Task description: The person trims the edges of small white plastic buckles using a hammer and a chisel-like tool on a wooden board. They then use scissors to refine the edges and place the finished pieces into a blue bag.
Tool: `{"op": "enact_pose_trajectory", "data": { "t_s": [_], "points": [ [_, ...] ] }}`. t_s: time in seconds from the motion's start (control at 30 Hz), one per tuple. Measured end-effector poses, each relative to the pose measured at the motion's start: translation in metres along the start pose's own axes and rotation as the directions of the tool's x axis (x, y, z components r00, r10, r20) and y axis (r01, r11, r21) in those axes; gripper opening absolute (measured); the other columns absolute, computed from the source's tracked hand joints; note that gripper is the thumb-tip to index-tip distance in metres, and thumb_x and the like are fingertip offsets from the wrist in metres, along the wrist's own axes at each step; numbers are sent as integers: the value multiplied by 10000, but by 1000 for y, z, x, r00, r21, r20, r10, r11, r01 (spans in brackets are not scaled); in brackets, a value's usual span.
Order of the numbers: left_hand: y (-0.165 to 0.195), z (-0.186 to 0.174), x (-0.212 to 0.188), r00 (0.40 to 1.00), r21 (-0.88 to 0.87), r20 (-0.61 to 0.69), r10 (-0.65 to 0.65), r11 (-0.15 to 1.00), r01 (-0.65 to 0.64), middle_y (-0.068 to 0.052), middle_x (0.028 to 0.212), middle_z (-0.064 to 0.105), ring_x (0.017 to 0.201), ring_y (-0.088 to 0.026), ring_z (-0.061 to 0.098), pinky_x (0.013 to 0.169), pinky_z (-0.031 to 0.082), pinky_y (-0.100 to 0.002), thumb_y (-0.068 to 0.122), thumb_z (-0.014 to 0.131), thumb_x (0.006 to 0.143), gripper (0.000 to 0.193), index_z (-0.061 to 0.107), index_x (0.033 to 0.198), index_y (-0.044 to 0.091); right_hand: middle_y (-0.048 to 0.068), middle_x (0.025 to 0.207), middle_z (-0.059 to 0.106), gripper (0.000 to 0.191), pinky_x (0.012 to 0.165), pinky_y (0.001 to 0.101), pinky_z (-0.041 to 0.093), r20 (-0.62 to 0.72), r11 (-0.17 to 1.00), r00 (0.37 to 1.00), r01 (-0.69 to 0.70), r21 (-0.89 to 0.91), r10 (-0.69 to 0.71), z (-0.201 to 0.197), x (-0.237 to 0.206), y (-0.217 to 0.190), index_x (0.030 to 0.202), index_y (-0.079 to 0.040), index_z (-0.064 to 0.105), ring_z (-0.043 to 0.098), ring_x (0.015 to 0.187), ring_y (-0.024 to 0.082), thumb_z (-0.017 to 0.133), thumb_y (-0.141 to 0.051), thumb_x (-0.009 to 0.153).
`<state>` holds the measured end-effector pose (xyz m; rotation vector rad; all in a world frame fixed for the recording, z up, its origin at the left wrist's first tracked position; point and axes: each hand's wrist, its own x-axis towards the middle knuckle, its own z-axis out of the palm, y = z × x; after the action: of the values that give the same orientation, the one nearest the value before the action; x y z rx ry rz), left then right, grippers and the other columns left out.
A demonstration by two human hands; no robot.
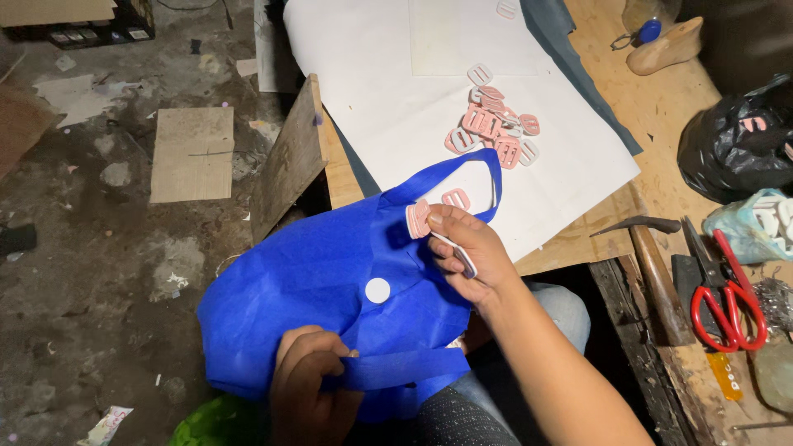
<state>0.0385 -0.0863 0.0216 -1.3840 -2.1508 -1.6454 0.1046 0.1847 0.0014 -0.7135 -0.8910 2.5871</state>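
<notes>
A blue fabric bag (322, 281) with a white round snap (377, 290) lies across my lap. My left hand (310, 392) grips one of its blue strap handles at the bottom. My right hand (469, 252) pinches a pink plastic buckle (419, 219) at the bag's upper edge, with a second pale buckle tucked under its fingers. The other handle loops up onto a white paper sheet (396, 91). A pile of several pink and white buckles (494, 128) rests on that sheet, and one single buckle (455, 199) lies near my right hand.
Red-handled scissors (727, 293), a hammer (652, 264) and a yellow strip lie on the wooden bench at right. A black plastic bag (735, 144), a pale bag of buckles (756, 227) and a wooden shoe last (665, 45) sit further back. Cardboard pieces (192, 153) litter the dirty floor at left.
</notes>
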Motion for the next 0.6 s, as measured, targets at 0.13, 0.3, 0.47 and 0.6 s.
{"op": "enact_pose_trajectory", "data": {
  "t_s": [0.13, 0.3, 0.47, 0.6],
  "points": [
    [-1, 2, -2, 999, 19, -29, -29, 999, 30, -73, 857, 653, 839, -304, 646, 776, 522, -410, 53, 764, 700, 292, 486, 780, 94, 29, 845, 645, 133, 392, 164, 342, -38, 985, 991, 124, -122, -129, -6, 1, -25, 1065, -27, 644, 513, 561, 44, 666, -80, 945],
    [-7, 3, -4, 1000, -4, -7, -23, 1000, 23, -84, 876, 670, 860, -305, 660, 771, 529, -402, 23, 755, 659, 275, 513, 767, 95, 25, 812, 665, 81, 469, 205, 428, -155, 860, 891, 348, -373, -428, -27, 32, -89, 1026, -48, 650, 572, 574, 71, 693, -80, 966],
    [-15, 3, -8, 998, -33, 46, -44, 998, 45, -89, 879, 686, 877, -307, 669, 796, 537, -413, 30, 706, 507, 335, 499, 763, 90, 97, 787, 652, 83, 466, 265, 474, -193, 833, 864, 354, -425, -465, -47, 73, -134, 1005, -7, 645, 586, 520, 125, 682, -75, 978],
    [-21, 2, -9, 997, -39, 69, -19, 999, 21, -88, 893, 692, 882, -309, 664, 801, 525, -418, 43, 738, 553, 332, 507, 788, 83, 118, 811, 666, 154, 439, 338, 480, -255, 862, 867, 306, -405, -428, -57, 90, -142, 959, 7, 600, 621, 542, 196, 614, -142, 992]
  ]
}}
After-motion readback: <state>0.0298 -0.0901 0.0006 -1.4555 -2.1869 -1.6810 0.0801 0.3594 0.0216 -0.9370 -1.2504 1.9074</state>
